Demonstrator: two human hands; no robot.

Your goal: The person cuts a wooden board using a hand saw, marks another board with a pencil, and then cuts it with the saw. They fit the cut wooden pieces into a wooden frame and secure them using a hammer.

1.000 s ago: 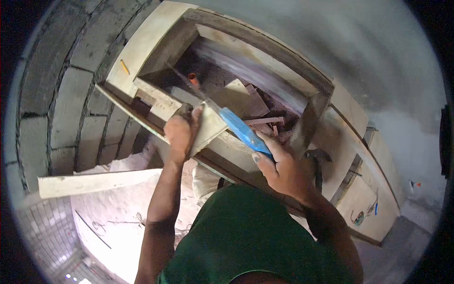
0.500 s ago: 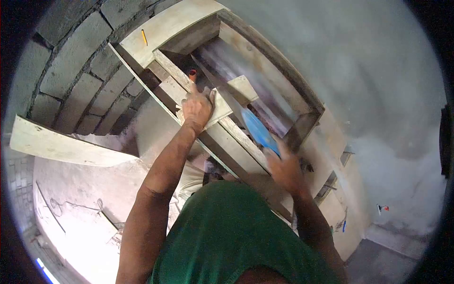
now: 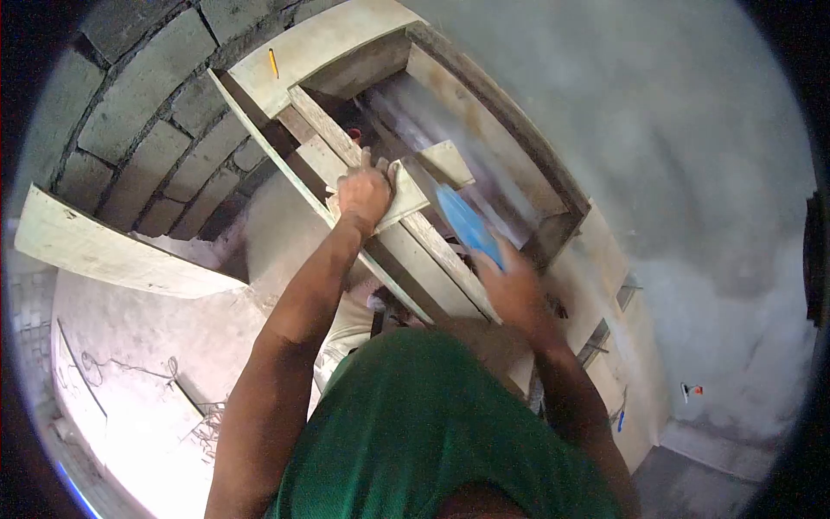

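My left hand presses down on a pale wooden board, its fingers bent around the edge. The board lies across a narrow timber rail of a wooden frame. On the right, my right hand grips the blue handle of a handsaw, smeared by motion. Its grey blade runs up beside the board and is hard to make out. Beyond the blade, a pale board piece juts over the opening; whether it is still joined to the board is hidden.
A wooden box-like frame surrounds the opening. A yellow pencil lies on the top panel. To the left are a block wall and a pale panel. Cords lie on the floor below.
My right hand and the blue saw handle have shifted up and left along the cut. My left hand stays on the board, and the orange object beyond it shows less.
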